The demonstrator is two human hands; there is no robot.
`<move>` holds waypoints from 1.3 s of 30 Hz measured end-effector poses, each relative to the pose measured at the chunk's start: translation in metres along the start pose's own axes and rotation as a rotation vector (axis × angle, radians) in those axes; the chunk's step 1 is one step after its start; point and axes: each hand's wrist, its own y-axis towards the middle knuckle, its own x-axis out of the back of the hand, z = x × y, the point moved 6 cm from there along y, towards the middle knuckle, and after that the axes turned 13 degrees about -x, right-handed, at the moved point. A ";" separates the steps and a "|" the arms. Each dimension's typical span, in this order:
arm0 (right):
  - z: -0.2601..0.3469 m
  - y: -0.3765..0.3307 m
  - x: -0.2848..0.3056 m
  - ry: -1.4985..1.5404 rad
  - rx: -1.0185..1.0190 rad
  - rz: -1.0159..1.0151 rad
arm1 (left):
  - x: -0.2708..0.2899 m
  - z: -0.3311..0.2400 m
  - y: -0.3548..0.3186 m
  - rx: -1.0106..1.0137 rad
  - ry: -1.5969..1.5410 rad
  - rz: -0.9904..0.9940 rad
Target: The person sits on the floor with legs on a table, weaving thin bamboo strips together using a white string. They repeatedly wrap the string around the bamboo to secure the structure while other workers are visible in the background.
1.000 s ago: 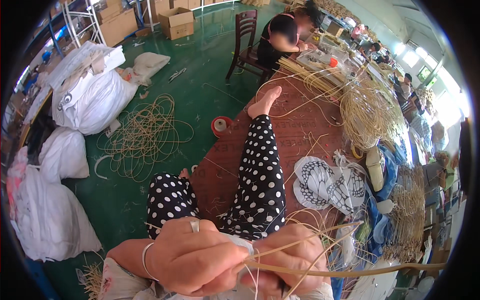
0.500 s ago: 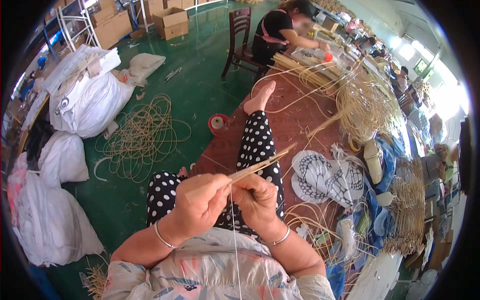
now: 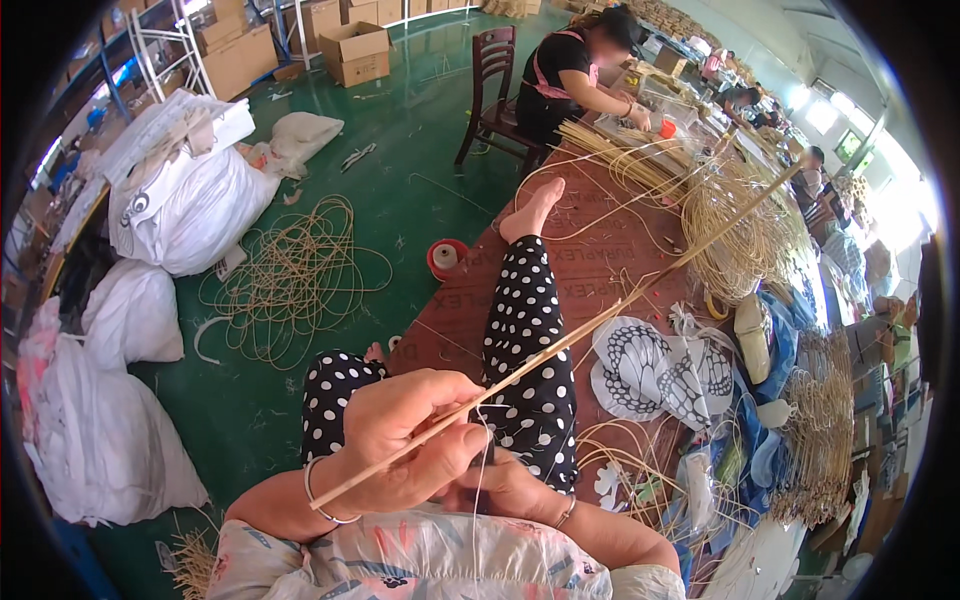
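Note:
My left hand [image 3: 410, 440] is closed, pinching a long thin bamboo strip [image 3: 560, 345] between thumb and fingers. The strip slants from near my left wrist up to the far right, where its outer end splits or overlaps other strips. A white thread [image 3: 484, 475] is wound about the strip at my fingertips, with a short end sticking out and a length hanging over my lap. Lower and just right of it, my right hand [image 3: 515, 490] is curled and partly hidden behind my left thumb. Something small and dark shows at its fingers, too blurred to name.
White butterfly-wing sheets [image 3: 655, 370] with black lines lie on the reddish board [image 3: 450, 330] at my right. Beyond are coiled bamboo strips [image 3: 735, 240] and a co-worker [image 3: 570, 80]. A red-rimmed spool [image 3: 447, 259], tangled cane [image 3: 295, 280] and white sacks [image 3: 190, 215] sit leftward.
My right hand has left the strip and dropped toward my lap. My left hand has turned and moved slightly lower, and the bamboo now slants more steeply, showing its full length.

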 end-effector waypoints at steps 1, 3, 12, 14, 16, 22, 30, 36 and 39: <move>0.017 -0.008 -0.003 -0.229 0.126 -0.053 | 0.000 0.001 -0.001 0.016 -0.021 0.006; 0.053 -0.031 -0.020 -0.468 0.662 -0.124 | 0.000 0.002 0.000 -0.005 -0.035 -0.032; 0.098 -0.100 -0.071 -1.248 1.609 -0.731 | -0.007 0.004 -0.002 0.000 -0.203 -0.055; 0.099 -0.101 -0.076 -1.274 1.683 -0.765 | -0.008 0.004 -0.001 0.013 -0.217 -0.053; 0.100 -0.101 -0.079 -1.277 1.734 -0.777 | -0.010 0.005 -0.001 0.023 -0.241 -0.063; 0.103 -0.099 -0.081 -1.314 1.744 -0.748 | -0.012 0.009 -0.001 0.112 -0.218 -0.045; 0.126 -0.099 -0.021 -0.162 1.426 -0.399 | -0.003 0.022 -0.005 0.088 -0.166 -0.057; 0.127 -0.099 -0.021 -0.087 1.299 -0.243 | -0.002 0.034 -0.011 0.218 -0.119 0.090; 0.123 -0.098 -0.022 -0.098 1.297 -0.270 | 0.002 0.033 0.006 0.207 -0.166 -0.022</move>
